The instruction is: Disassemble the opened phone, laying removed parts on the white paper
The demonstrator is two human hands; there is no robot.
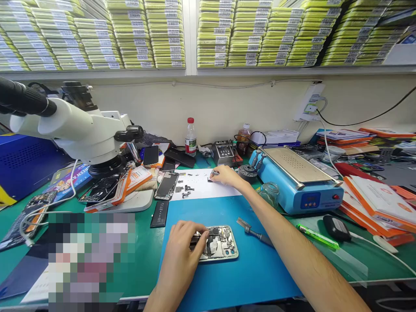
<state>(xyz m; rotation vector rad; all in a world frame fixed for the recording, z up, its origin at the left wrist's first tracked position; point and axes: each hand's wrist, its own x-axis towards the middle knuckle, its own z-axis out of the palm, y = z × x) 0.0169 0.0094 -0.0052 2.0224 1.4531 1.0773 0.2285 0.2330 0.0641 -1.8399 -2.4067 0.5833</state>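
Note:
My left hand [183,253] is curled over the left end of an opened phone [224,242], holding it on the blue mat [256,277]. The phone's inner parts and two camera openings show at its right. My right hand [225,177] stretches out to a white sheet [198,180] and pinches something small at its left edge; I cannot make out what. Small dark phone parts [188,188] lie on that sheet. To its left are a detached phone screen [167,185] and a black battery [159,214]. A brush-like tool [251,229] lies right of the phone.
A microscope [81,130] overhangs the left side. At the right stand a blue heating plate machine [295,177] and a glass jar [269,193]. A green pen [316,236] and a black case [336,227] lie nearer. Behind are a bottle [190,138] and stacked yellow packs [167,34].

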